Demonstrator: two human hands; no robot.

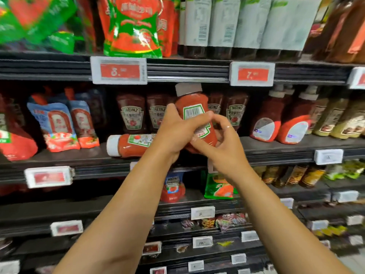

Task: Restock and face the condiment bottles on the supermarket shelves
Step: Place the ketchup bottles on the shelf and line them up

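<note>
I hold a red ketchup bottle (194, 107) with a white cap upward, tilted slightly left, its barcode label facing me, in front of the middle shelf (276, 147). My left hand (177, 131) wraps its left side and my right hand (223, 141) grips its lower right. A second ketchup bottle (128, 145) lies on its side on the same shelf, cap pointing left, partly behind my left wrist. Several upright ketchup bottles (132, 113) stand at the back of that shelf, labels facing out.
Red and blue sauce pouches (57, 127) lean at the shelf's left. Squat bottles with white caps (280, 119) and brown sauce bottles (335, 119) stand at the right. The upper shelf carries pouches (130, 26) and dark bottles (237, 26). Price tags (118, 70) line the shelf edges.
</note>
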